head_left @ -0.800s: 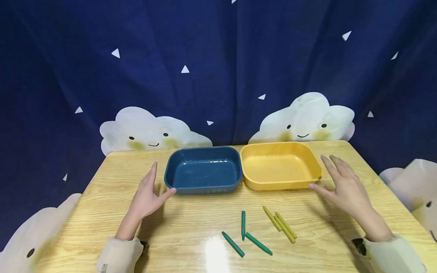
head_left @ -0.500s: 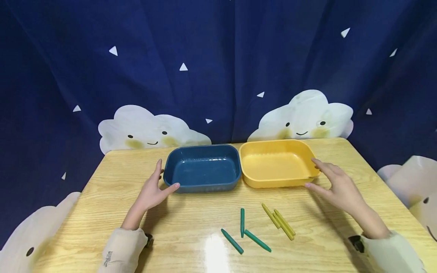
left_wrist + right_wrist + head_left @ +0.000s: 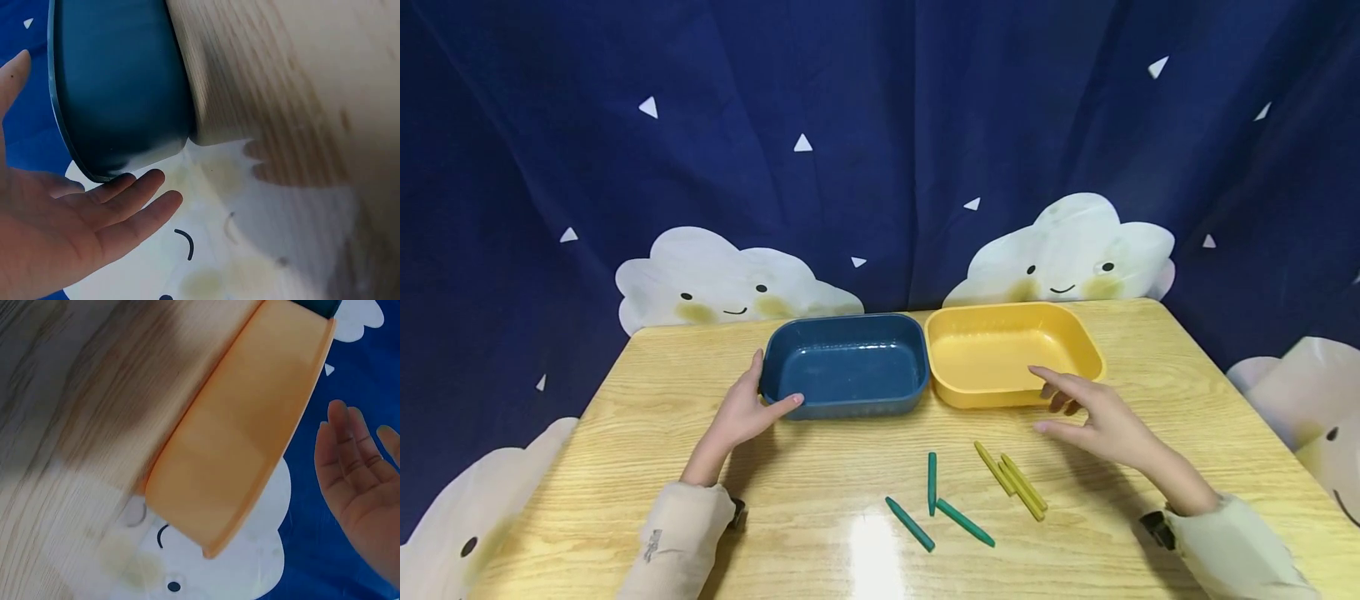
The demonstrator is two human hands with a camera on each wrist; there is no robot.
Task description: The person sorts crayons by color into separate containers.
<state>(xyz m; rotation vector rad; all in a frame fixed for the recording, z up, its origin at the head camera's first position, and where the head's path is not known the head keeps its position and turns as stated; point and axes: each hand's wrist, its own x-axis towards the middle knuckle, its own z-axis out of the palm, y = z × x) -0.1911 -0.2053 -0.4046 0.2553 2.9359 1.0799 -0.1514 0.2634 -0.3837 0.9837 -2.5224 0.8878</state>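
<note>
The left hand (image 3: 741, 414), fingers straight, touches the blue tray's (image 3: 850, 398) near left corner on the surface (image 3: 625, 433). The right hand (image 3: 1093, 417), fingers relaxed and holding nothing, hovers near the yellow tray (image 3: 955, 392).

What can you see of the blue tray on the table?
The blue tray is a dark blue, shallow rectangular dish with rounded corners and a thin rim, glossy like plastic. It is empty and sits flat at the back of the wooden table, its right side against the yellow tray. The left hand rests against its near left corner, thumb along the front wall, fingers straight.
</note>
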